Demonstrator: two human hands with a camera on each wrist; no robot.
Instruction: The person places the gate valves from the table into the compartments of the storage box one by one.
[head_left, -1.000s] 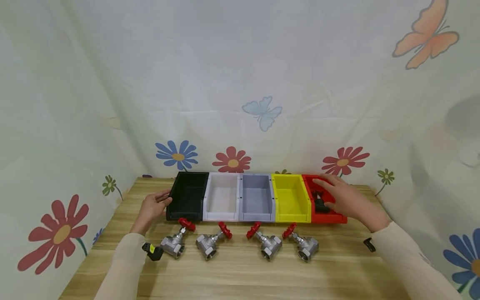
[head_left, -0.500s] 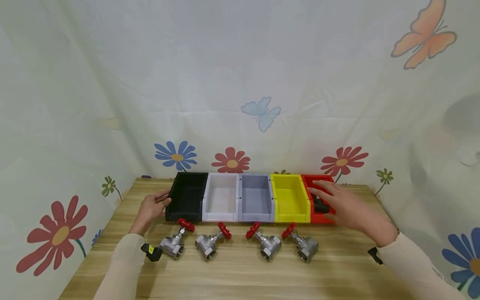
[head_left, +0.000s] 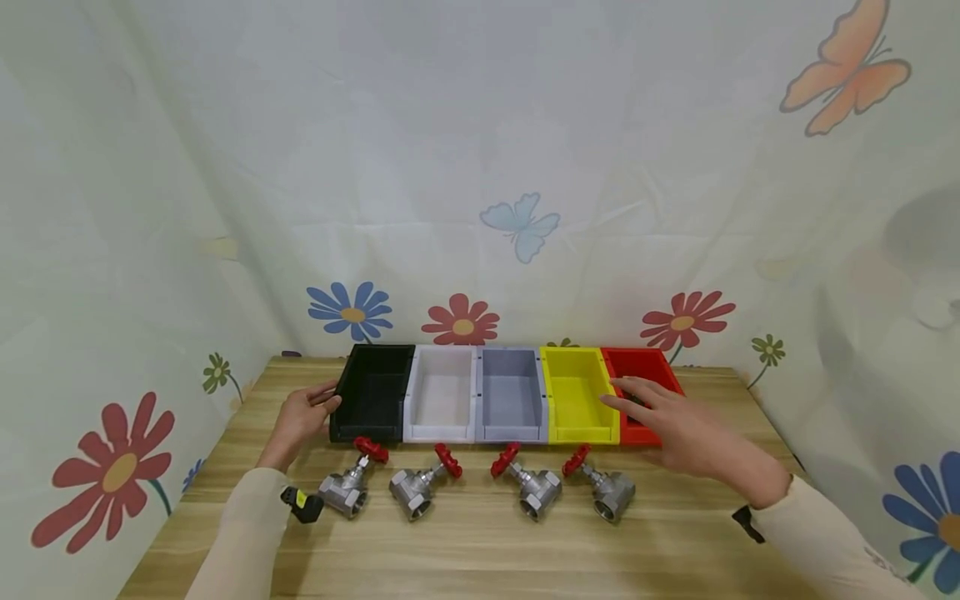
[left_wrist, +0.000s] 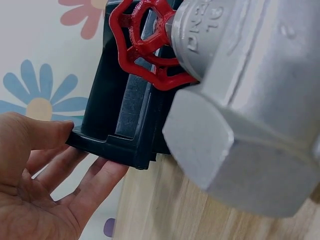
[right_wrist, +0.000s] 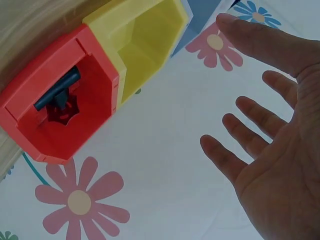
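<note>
My left hand (head_left: 300, 421) rests against the outer left side of the black bin (head_left: 375, 393). In the left wrist view its thumb (left_wrist: 52, 131) touches the bin's rim and its fingers lie along the outside. My right hand (head_left: 686, 429) hovers by the front of the red bin (head_left: 637, 364), fingers spread and holding nothing. Inside that bin lies a black T-shaped valve with a handwheel (right_wrist: 61, 92), mostly hidden by the hand in the head view. A steel valve with a red handwheel (left_wrist: 145, 42) looms close in the left wrist view.
Between the black and red bins stand a white bin (head_left: 444, 392), a grey bin (head_left: 512, 392) and a yellow bin (head_left: 579, 396). Several steel valves, including one at right (head_left: 611, 493), line the wooden table (head_left: 480, 554). A flower-printed curtain (head_left: 480, 125) hangs behind.
My right hand has drawn back from inside the red bin toward its front and lower left. The black valve stays in the bin. My left hand keeps its place.
</note>
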